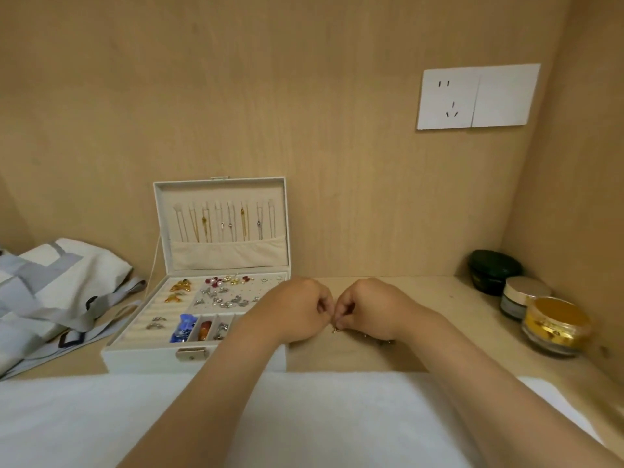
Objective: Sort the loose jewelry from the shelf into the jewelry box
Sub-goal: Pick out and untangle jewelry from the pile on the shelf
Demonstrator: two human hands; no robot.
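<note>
The wooden shelf (439,298) ran across the view, with a white sheet (101,417) along its near edge. A folded grey and white cloth (50,282) lay at the far left. Just beside it stood the jewelry box (135,359), its lid (223,190) upright with chains hanging inside and its tray compartments holding earrings, pearls and coloured pieces. A white socket plate (476,96) sat on the back wall. Three jars (555,325) stood in the right corner. Right of the box, the left grip (297,309) and the right grip (368,309) met fingertip to fingertip above the shelf, fingers curled, together pinching a small gold piece (335,330). More loose jewelry (381,340) lay under the right grip.
</note>
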